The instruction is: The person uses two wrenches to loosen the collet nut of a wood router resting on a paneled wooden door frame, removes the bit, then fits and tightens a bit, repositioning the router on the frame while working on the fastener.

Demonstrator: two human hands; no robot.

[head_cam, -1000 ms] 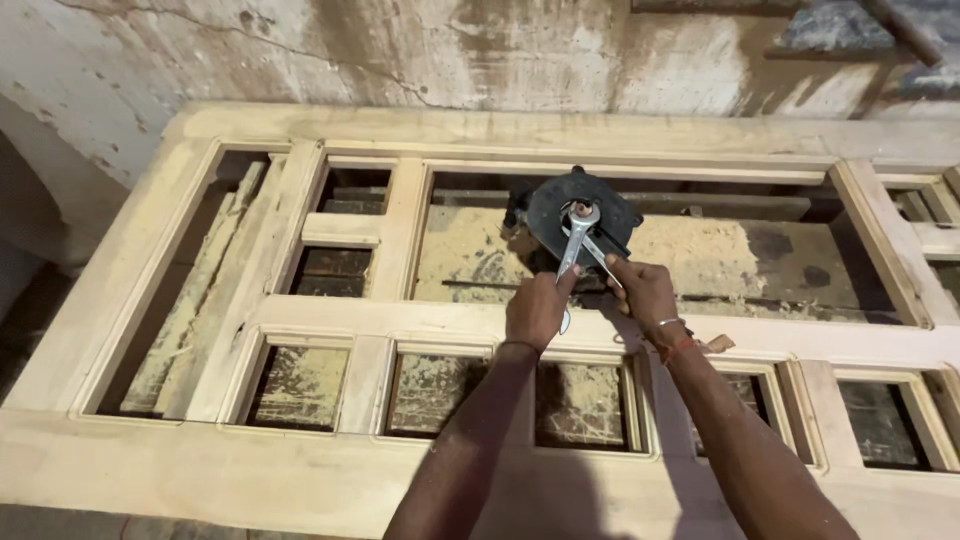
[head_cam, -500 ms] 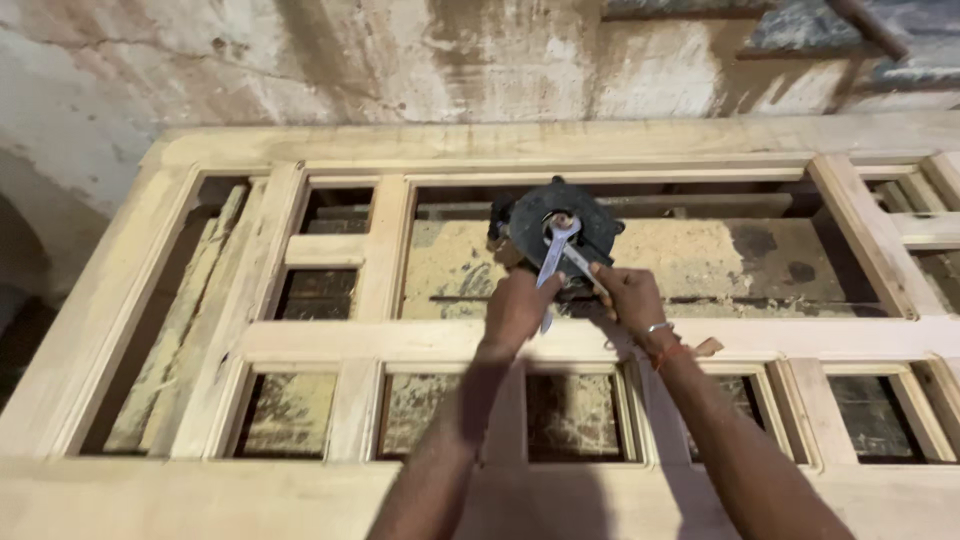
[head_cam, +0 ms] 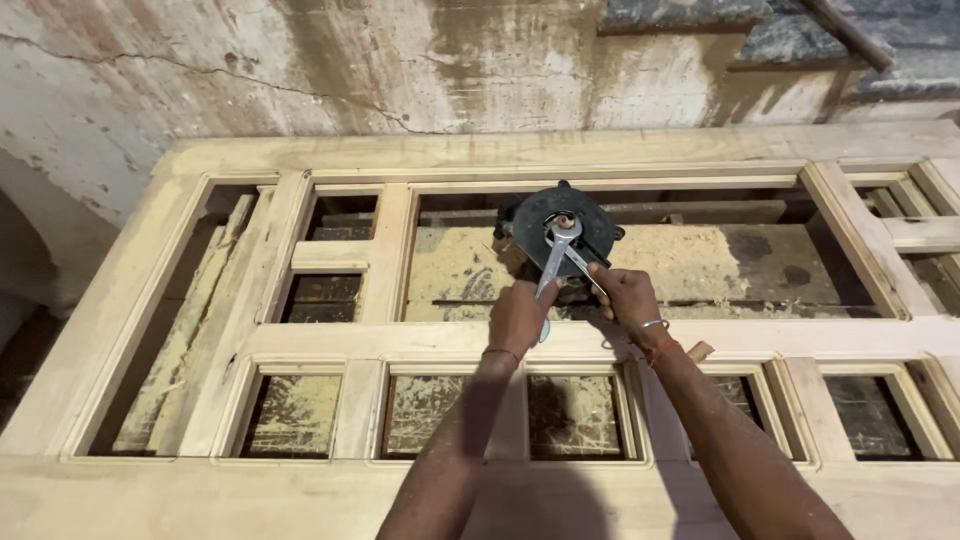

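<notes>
Gripping two metal spanners that cross at the hub of a black round power tool (head_cam: 560, 232), just above the centre of the frame, the left hand (head_cam: 518, 318) closes its fingers around the lower spanner (head_cam: 549, 280) while the right hand (head_cam: 622, 298) wraps the upper spanner (head_cam: 582, 268). The opposed handles suggest one spanner braces the spindle as the other turns the nut. The tool lies base-up on a sawdust-strewn board (head_cam: 690, 265) seen through the large opening of an unfinished wooden door frame (head_cam: 340, 345), which lies flat across the picture below a stained plaster wall (head_cam: 300, 70).
</notes>
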